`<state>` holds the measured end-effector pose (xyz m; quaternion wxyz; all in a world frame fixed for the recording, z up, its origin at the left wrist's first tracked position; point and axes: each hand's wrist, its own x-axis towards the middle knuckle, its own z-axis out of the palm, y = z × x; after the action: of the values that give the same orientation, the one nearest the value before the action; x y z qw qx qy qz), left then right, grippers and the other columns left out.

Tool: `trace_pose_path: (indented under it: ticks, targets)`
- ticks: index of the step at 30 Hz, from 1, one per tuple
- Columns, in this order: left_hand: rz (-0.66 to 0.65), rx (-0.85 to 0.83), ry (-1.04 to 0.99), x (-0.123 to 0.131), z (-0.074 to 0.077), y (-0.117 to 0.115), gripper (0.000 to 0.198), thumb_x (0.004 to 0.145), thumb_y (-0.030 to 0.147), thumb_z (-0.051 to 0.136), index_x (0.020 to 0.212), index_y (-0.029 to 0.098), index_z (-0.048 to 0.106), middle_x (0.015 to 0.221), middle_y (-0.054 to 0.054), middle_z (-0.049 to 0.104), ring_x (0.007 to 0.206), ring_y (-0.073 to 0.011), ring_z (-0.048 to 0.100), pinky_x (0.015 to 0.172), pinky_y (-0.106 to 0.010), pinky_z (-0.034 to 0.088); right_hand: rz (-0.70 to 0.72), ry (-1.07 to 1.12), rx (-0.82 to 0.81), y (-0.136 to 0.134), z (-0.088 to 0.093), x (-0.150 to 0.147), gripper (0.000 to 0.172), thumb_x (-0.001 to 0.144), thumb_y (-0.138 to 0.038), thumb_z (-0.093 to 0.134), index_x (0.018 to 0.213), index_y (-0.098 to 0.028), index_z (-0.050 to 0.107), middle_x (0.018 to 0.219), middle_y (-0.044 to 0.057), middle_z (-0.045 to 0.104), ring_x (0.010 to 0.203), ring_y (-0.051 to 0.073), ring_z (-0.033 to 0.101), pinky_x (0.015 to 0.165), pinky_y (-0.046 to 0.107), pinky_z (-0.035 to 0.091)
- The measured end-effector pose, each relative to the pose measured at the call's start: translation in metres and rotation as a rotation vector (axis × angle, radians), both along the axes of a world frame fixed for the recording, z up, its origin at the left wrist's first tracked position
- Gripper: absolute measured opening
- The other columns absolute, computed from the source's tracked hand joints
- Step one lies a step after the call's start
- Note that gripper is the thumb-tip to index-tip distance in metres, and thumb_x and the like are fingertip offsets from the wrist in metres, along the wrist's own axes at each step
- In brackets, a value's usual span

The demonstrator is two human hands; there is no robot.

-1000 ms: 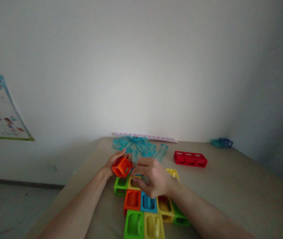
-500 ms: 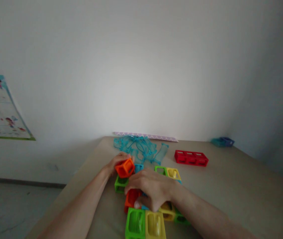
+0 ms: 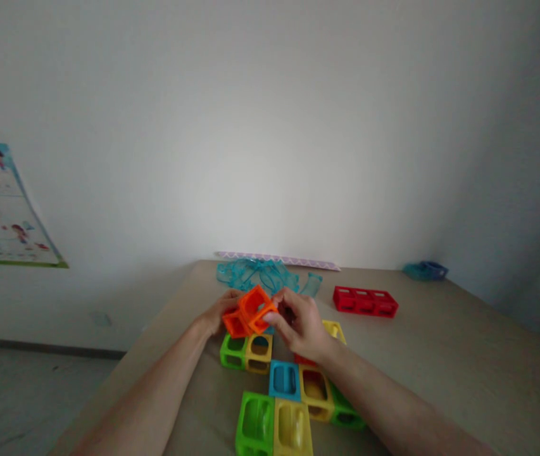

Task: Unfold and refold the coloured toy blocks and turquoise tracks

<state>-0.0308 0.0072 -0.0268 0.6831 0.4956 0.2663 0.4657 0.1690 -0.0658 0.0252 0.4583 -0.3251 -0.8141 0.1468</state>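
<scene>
Two orange-red hollow blocks are raised above the tabletop, side by side. My left hand [image 3: 223, 311] is closed on the left orange block [image 3: 236, 324]. With thumb and fingers my right hand [image 3: 299, 322] pinches the right orange block [image 3: 256, 309], which is tilted against the other; whether they are joined I cannot tell. Below them sit a green block [image 3: 233, 352] and a yellow block [image 3: 259, 353]. Nearer to me lie a blue block [image 3: 284, 380], a yellow block [image 3: 316, 391], a large green block [image 3: 255, 421] and another yellow one [image 3: 292, 427]. My right hand and forearm partly hide blocks behind them.
Clear blue track pieces [image 3: 260, 273] are heaped at the back of the table, before a purple patterned strip [image 3: 279, 259]. A red three-part block [image 3: 365, 301] lies to the right. Farther right is a dark blue piece [image 3: 433, 270] by the wall.
My right hand has lifted the orange-red block from beside the blue one and brought it up against the block in my left hand. The near green and yellow blocks have shifted slightly left.
</scene>
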Motion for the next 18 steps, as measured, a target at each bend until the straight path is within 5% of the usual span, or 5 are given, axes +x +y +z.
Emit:
trace_pose_path:
  ticks: [4, 8, 12, 18]
  targets:
    - [0.076, -0.032, -0.108, 0.003, 0.003, 0.005, 0.026, 0.067, 0.037, 0.074, 0.063, 0.013, 0.066, 0.06, -0.003, 0.066, 0.053, -0.0139, 0.059, 0.054, -0.025, 0.047, -0.248, -0.002, 0.01, 0.003, 0.002, -0.001, 0.024, 0.091, -0.039, 0.047, 0.077, -0.02, 0.048, 0.055, -0.003, 0.048, 0.047, 0.011, 0.042, 0.047, 0.022, 0.029]
    - [0.08, -0.035, -0.282, 0.005, 0.012, 0.003, 0.026, 0.065, 0.032, 0.076, 0.08, 0.013, 0.069, 0.08, -0.006, 0.072, 0.073, -0.0171, 0.065, 0.074, -0.029, 0.051, -0.343, -0.109, -0.004, 0.007, 0.001, -0.003, 0.019, 0.09, -0.035, 0.047, 0.078, -0.02, 0.047, 0.058, -0.002, 0.052, 0.048, 0.012, 0.046, 0.047, 0.022, 0.029]
    - [-0.059, 0.044, -0.246, 0.008, 0.016, -0.001, 0.042, 0.057, 0.024, 0.082, 0.094, 0.011, 0.067, 0.092, -0.01, 0.072, 0.084, -0.0235, 0.067, 0.079, -0.037, 0.051, -0.385, -0.15, -0.024, 0.01, 0.001, -0.004, 0.015, 0.087, -0.032, 0.051, 0.079, -0.02, 0.048, 0.063, 0.0, 0.056, 0.053, 0.014, 0.052, 0.05, 0.023, 0.032]
    - [0.061, 0.098, -0.267, 0.01, 0.019, -0.002, 0.03, 0.059, 0.013, 0.08, 0.079, 0.017, 0.059, 0.094, -0.003, 0.07, 0.085, -0.0187, 0.066, 0.073, -0.03, 0.051, -0.313, -0.157, 0.057, 0.011, 0.001, -0.003, 0.01, 0.08, -0.023, 0.059, 0.076, -0.02, 0.05, 0.077, 0.003, 0.059, 0.067, 0.016, 0.054, 0.061, 0.025, 0.04]
